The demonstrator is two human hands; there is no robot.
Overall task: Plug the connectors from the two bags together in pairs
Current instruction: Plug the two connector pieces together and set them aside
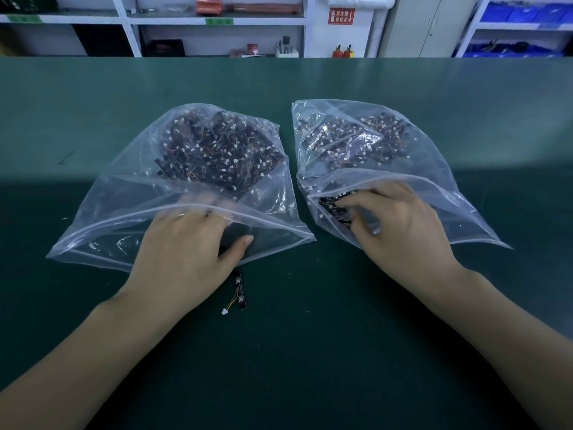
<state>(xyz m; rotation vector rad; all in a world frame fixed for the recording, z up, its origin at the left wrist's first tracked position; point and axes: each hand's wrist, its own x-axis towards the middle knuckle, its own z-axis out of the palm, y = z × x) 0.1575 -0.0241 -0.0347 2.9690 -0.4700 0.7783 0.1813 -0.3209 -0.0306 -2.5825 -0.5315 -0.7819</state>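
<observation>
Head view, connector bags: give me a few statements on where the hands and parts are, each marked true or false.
1. Both plastic bags lie open on the green table. True.
2. The left hand reaches into the mouth of the left bag. True.
3. The right hand rests flat on the bare table. False: its fingers are in the mouth of the right bag, among the dark parts.
4. One loose connector piece lies on the table outside the bags. True.
5. The right bag is empty. False: it holds many wired parts.
</observation>
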